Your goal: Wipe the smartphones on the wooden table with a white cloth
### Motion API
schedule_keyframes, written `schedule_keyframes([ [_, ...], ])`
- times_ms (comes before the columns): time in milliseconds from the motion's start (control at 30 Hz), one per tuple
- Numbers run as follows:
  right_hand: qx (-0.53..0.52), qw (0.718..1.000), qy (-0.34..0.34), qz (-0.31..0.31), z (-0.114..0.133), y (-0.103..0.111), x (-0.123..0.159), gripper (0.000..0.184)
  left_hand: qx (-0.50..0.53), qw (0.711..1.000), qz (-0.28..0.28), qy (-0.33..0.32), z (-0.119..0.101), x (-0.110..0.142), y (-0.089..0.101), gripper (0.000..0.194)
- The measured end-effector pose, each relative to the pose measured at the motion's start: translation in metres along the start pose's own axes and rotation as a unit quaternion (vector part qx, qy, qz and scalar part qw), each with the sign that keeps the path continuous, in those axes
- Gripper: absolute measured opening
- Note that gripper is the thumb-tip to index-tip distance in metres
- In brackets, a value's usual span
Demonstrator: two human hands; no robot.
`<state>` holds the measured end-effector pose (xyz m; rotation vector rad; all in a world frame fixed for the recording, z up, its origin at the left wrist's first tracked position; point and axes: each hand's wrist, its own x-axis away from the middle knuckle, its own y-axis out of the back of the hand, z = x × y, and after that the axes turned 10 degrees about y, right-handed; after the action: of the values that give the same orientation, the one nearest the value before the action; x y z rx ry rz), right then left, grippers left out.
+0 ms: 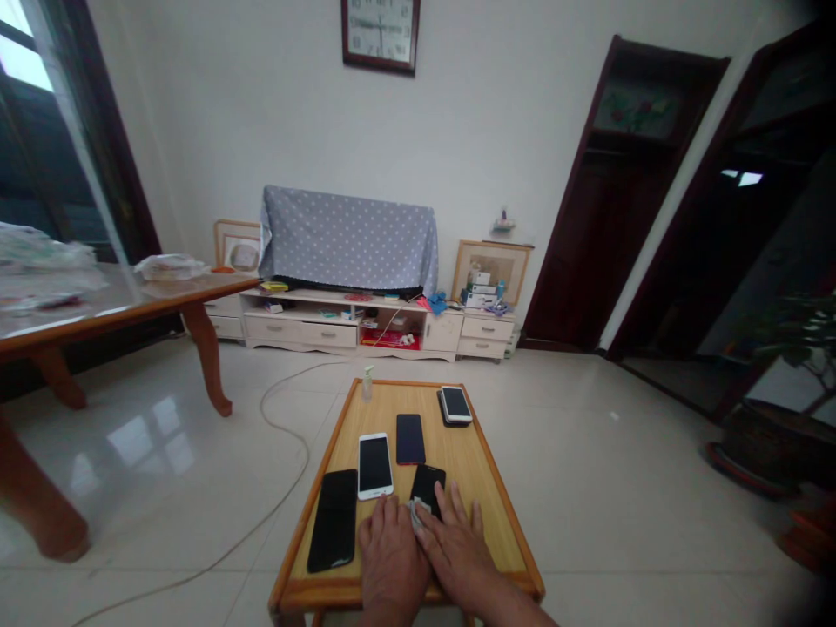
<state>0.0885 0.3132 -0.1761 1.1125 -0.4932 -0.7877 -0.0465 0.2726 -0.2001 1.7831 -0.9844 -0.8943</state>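
A dark smartphone (429, 479) lies face up near the front of a small wooden table, partly covered by my hands. My right hand (457, 540) reaches over it, fingers spread, pressing a crumpled whitish cloth (416, 512) against it with the thumb side. Beside the phone's lower left, my left hand (393, 549) rests with its fingers low over the tabletop; its thumb is hidden. Just beyond the left fingertips is a white-framed phone (374, 466). A large black phone (333, 521) lies to the left, and a dark blue phone (410, 439) farther back.
At the small table's (502, 522) far right, a white phone (455, 404) lies on a dark one. A clear pump bottle (367, 385) stands at its far left corner. A cable (287, 427) crosses the floor. A larger table (150, 296) stands left; a low white cabinet (280, 329) lines the wall.
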Motion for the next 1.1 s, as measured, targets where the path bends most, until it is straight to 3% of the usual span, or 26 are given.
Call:
schedule_keyframes([
  [233, 0.005, 0.997, 0.009, -0.073, 0.002, 0.003, 0.001, 0.056, -0.012, 1.0, 0.005, 0.004, -0.004, 0.002, 0.01, 0.043],
  [433, -0.063, 0.991, 0.114, -0.029, 0.008, 0.0, 0.019, 0.056, -0.024, 1.0, 0.015, -0.002, 0.001, 0.0, 0.0, 0.046],
  [533, -0.054, 0.993, 0.095, -0.035, 0.008, 0.006, 0.007, 0.057, -0.021, 1.0, 0.008, -0.003, -0.001, -0.001, -0.001, 0.045],
  [667, -0.024, 0.996, 0.078, -0.043, 0.005, 0.018, -0.03, 0.055, -0.015, 1.0, 0.01, -0.002, -0.007, 0.0, 0.007, 0.042],
  [767, 0.0, 0.997, 0.036, -0.066, 0.003, 0.022, -0.047, 0.053, -0.012, 1.0, 0.012, 0.002, -0.012, 0.002, 0.015, 0.049],
  [900, 0.023, 0.996, 0.003, -0.091, 0.009, 0.013, -0.035, 0.05, -0.013, 1.0, 0.002, 0.015, -0.015, 0.002, 0.018, 0.035],
  [1100, -0.021, 0.995, 0.015, -0.099, 0.019, 0.01, -0.006, 0.041, -0.014, 1.0, 0.008, 0.0, -0.009, -0.001, 0.011, 0.038],
])
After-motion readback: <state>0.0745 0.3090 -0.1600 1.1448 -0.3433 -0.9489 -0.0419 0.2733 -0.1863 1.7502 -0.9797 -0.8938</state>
